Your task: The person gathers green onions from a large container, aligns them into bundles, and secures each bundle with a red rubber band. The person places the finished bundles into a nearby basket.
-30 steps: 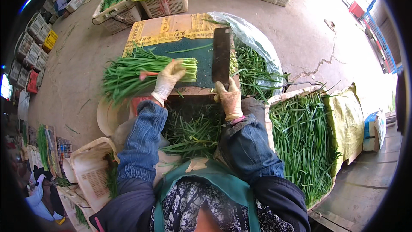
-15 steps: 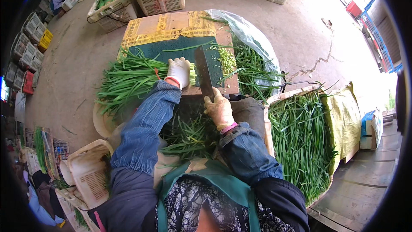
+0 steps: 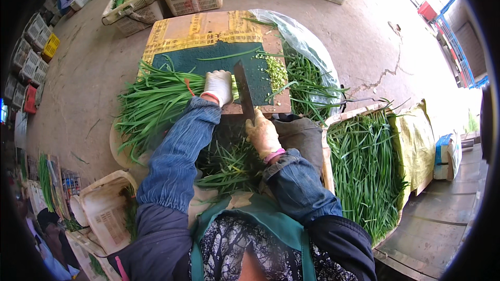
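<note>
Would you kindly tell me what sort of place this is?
It looks like a produce trimming or packing area, perhaps a warehouse: a knife beside a leafy bundle on a board, a basket full of similar greens, and crates stacked at the left.

We see a knife [image 3: 243, 89] with a dark metal blade, dull rather than bright. The board [image 3: 266, 109] looks wooden, partly covered by a matt, slightly rough green sheet [image 3: 216, 58] and smooth, faintly shiny yellow tape [image 3: 204, 38]. To us the bag [image 3: 324, 65] is thin, crinkled, glossy plastic, and the leaves [image 3: 156, 96] look smooth with a soft gloss. The sleeves [image 3: 178, 148] are matt, creased, denim-like cloth; the crate [image 3: 194, 2] is hard plastic; the floor [image 3: 359, 39] looks like matt, cracked concrete.
</note>
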Tool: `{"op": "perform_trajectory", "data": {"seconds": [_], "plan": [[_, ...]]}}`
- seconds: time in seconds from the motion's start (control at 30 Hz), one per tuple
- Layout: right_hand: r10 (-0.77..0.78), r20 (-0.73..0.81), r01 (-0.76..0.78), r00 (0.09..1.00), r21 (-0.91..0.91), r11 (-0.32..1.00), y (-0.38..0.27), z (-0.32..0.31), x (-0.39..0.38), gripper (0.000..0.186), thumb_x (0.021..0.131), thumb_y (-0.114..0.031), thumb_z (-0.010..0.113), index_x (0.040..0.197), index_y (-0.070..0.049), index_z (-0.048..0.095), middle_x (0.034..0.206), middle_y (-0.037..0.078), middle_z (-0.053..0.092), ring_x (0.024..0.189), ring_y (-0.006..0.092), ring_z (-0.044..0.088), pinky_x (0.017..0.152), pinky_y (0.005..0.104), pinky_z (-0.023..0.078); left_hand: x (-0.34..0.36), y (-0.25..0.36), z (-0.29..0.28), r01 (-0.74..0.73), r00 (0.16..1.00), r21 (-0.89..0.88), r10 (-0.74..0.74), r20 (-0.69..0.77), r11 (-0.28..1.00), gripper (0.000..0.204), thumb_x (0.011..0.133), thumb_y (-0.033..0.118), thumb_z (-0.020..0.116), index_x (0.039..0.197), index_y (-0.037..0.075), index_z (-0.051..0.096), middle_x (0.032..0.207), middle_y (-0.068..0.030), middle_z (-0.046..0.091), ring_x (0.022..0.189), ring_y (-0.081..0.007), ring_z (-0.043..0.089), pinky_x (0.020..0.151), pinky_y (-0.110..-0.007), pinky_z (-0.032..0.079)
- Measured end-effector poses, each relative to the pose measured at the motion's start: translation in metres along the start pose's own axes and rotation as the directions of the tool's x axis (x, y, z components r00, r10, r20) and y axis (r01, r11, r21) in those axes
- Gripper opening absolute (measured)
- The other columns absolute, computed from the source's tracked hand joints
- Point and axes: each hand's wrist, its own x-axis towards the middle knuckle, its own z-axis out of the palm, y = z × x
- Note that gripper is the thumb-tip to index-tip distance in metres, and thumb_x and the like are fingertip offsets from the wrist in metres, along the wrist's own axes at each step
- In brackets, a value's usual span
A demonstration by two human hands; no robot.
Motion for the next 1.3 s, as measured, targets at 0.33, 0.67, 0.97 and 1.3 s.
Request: {"op": "perform_trajectory", "data": {"seconds": [0.33,0.67,0.97,1.3], "plan": [[0.025,0.147,-0.046,0.989,0.144,0.988,-0.01,0.012,0.057,0.025,0.091,-0.019,0.055,0.106,0.001,0.055,0.074,0.023,0.067,0.069,0.0374,0.069,0.064,0.0457,0.055,0.005,-0.013,0.027,-0.119,0.977,0.046,0.125,-0.173,0.992,0.026,0.075,0.025,0.069,0.097,0.009,0.068,0.094,-0.0116,0.067,0.091,-0.0278,0.067,0.078,-0.042,0.049],[0.034,0.178,-0.053,0.983,0.103,0.993,0.001,0.047,0.089,0.026,0.089,-0.019,0.056,0.103,0.003,0.056,0.089,0.031,0.068,0.087,0.0403,0.07,0.075,0.047,0.056,0.004,-0.012,0.024,-0.113,0.99,-0.027,0.11,-0.09,0.993,0.036,0.072,0.025,0.073,0.101,0.005,0.064,0.101,-0.0148,0.064,0.099,-0.0311,0.064,0.09,-0.041,0.049],[0.14,0.31,-0.252,0.94,0.356,0.9,0.006,0.014,0.083,0.023,0.087,-0.015,0.055,0.101,0.002,0.062,0.09,0.026,0.071,0.086,0.0411,0.07,0.079,0.0494,0.056,-0.038,-0.022,0.015,-0.314,0.933,-0.159,0.273,-0.232,0.936,0.06,0.059,0.032,0.084,0.109,0.009,0.062,0.103,-0.0126,0.063,0.102,-0.0313,0.061,0.095,-0.041,0.047],[0.035,-0.086,-0.06,0.996,-0.3,0.952,0.058,-0.026,0.109,0.049,0.086,-0.031,0.069,0.128,-0.007,0.058,0.114,0.023,0.065,0.105,0.0352,0.065,0.088,0.044,0.052,-0.127,-0.084,-0.094,-0.447,0.879,-0.636,0.176,-0.444,0.629,0.078,0.057,0.026,0.09,0.124,0.005,0.057,0.117,-0.0113,0.063,0.11,-0.0255,0.061,0.099,-0.035,0.047]]}}
